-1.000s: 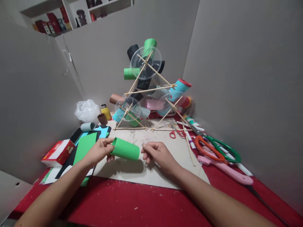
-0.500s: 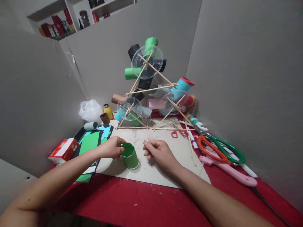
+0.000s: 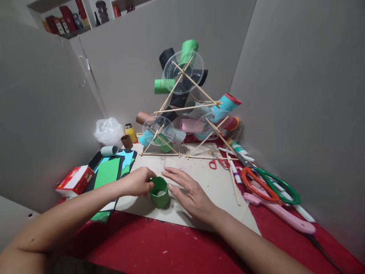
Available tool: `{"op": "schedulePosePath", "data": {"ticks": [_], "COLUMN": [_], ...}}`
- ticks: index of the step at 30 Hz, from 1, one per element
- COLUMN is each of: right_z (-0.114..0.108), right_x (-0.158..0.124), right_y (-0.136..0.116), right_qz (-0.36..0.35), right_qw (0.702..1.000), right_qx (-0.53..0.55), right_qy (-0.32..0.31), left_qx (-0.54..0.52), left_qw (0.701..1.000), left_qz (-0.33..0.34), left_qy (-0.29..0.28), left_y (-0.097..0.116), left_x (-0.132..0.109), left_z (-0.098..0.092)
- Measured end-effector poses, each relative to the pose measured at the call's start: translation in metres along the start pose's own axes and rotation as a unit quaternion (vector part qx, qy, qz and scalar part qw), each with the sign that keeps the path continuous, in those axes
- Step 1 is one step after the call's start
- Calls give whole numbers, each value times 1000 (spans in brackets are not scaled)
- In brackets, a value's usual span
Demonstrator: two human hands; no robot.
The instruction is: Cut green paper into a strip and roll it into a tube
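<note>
A short green paper tube (image 3: 160, 199) with an uneven rim stands on the pale board, its opening tipped toward me and a whitish patch visible inside. My left hand (image 3: 139, 182) pinches the tube's left rim between thumb and fingers. At the tube's right side is my right hand (image 3: 189, 190), fingers stretched and apart, the thumb close to or touching the rim. Beyond both hands rises a frame of thin wooden sticks (image 3: 186, 108) carrying clear plastic discs (image 3: 184, 72) and coloured paper tubes, among them a bright green tube (image 3: 164, 86).
Coloured paper sheets (image 3: 107, 175), a grey tube (image 3: 109, 151) and a red-and-white box (image 3: 75, 180) lie left. Red-handled scissors (image 3: 219, 163), large orange-and-green scissors (image 3: 268, 184), a pink-handled tool (image 3: 285, 217) and markers are on the right. Behind stand a yellow bottle (image 3: 130, 133) and a plastic bag (image 3: 108, 131).
My right hand has opened from a pinch and moved left to the tube's side. The green tube is tilted more toward me, still in my left hand. The view has shifted slightly.
</note>
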State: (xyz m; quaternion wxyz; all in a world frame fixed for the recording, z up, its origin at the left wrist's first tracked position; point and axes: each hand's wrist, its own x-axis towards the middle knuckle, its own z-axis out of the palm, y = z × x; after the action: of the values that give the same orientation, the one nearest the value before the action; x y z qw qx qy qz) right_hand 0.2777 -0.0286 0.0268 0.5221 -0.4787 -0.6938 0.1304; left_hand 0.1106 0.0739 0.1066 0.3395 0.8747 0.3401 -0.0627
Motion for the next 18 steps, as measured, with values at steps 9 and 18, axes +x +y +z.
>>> {"op": "schedulePosePath", "data": {"ticks": [9, 18], "right_z": [2, -1], "right_x": [29, 23], "right_y": [-15, -14], "right_qz": [-52, -61], "right_qw": [980, 984], "right_qx": [-156, -117], "right_qy": [-115, -117], "left_qx": [49, 10], "left_qw": [999, 1000], "left_qz": [17, 9], "left_qy": [16, 14], "left_y": [0, -5], "left_x": [1, 0], "left_z": [1, 5]}}
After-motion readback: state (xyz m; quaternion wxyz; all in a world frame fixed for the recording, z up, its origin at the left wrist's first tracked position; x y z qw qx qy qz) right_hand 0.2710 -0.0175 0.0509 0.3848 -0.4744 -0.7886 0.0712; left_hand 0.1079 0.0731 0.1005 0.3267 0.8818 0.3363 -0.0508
